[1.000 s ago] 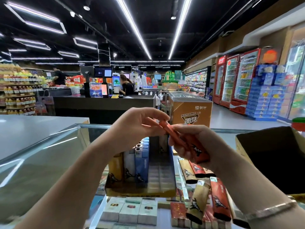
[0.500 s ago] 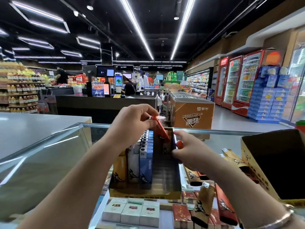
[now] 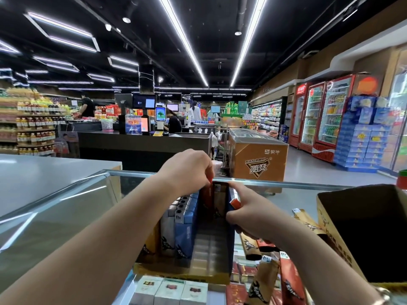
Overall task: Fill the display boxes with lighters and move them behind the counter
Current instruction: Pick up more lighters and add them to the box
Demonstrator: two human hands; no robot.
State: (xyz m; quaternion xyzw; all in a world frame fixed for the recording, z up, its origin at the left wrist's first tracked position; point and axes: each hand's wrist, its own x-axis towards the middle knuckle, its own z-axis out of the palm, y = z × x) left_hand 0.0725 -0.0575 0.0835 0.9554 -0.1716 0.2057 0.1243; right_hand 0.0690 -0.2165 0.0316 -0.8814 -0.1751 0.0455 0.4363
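A display box point(image 3: 211, 267) stands on the glass counter point(image 3: 66, 216), its left rows filled with upright blue, white and gold lighters point(image 3: 184, 225). My left hand point(image 3: 187, 170) pinches a red lighter point(image 3: 207, 195) from above and holds it upright inside the box at its far end. My right hand point(image 3: 248, 214) grips several lighters at the box's right wall; a red one point(image 3: 235, 203) sticks out of the fist. Loose gold and red lighters point(image 3: 271, 274) lie on the glass to the right.
An open cardboard carton point(image 3: 363, 234) sits on the counter at the right. Cigarette packs point(image 3: 171, 291) show under the glass near me. Beyond the counter are a checkout desk point(image 3: 143, 142) with people, a chest freezer point(image 3: 257, 155) and drink fridges point(image 3: 326, 115).
My left hand took one red lighter from my right hand, carried it forward and lowered it into the box's far end. My right hand dropped to the box's right wall.
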